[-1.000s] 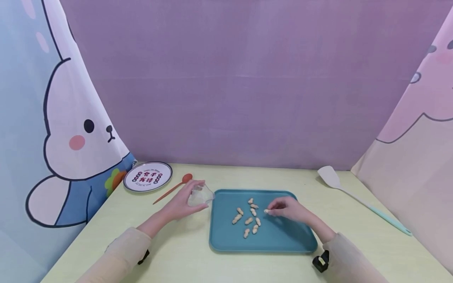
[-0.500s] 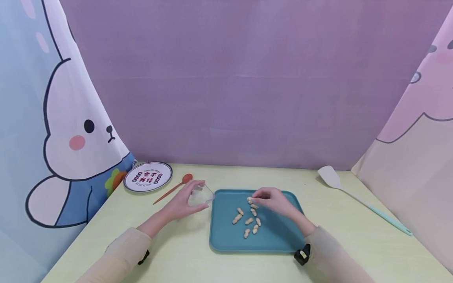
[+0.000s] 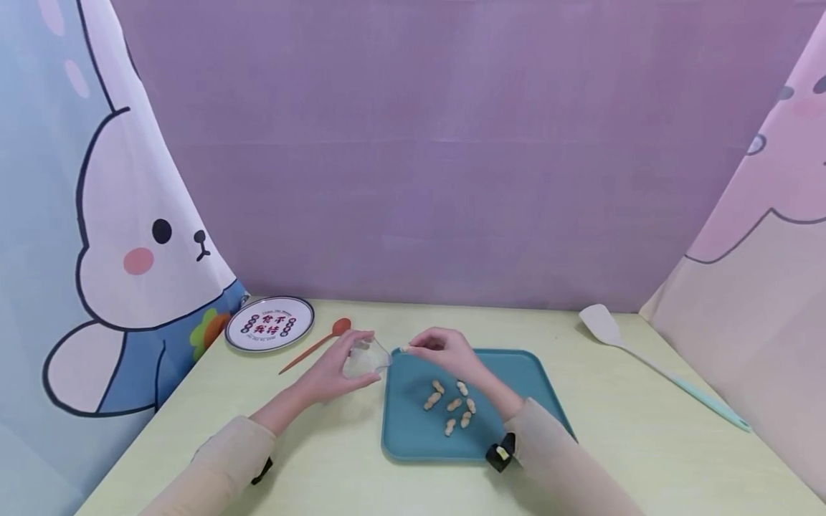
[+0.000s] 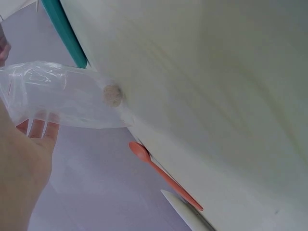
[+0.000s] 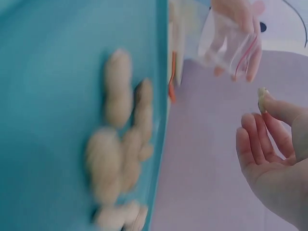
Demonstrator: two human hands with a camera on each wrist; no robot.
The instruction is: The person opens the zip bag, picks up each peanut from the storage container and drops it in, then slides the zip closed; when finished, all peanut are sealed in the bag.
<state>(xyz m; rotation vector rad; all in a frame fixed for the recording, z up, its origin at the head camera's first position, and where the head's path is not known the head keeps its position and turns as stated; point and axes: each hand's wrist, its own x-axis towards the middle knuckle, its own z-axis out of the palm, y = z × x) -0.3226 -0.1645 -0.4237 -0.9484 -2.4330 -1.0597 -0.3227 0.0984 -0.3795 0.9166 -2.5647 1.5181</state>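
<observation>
**Pale yellow table [image 3: 323, 466] before a purple cloth [image 3: 413, 158]**

We see a left hand [image 3: 337, 368], its fingers curved around a clear zip-top bag [image 3: 366, 358]; to their right, a right hand [image 3: 450, 353] pinches one unshelled peanut [image 5: 262, 99] near the bag's mouth. Seven loose peanuts [image 3: 454, 404] lie nearer us than those right fingers, on the teal tray [image 3: 413, 443].

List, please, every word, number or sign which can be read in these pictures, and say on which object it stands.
"不" and "我待": red characters on the white plate; the character before "不" is unclear.
Small lettering above and below them, on the same plate: too small to read.
Clear plastic bag: no text can be made out.
</observation>
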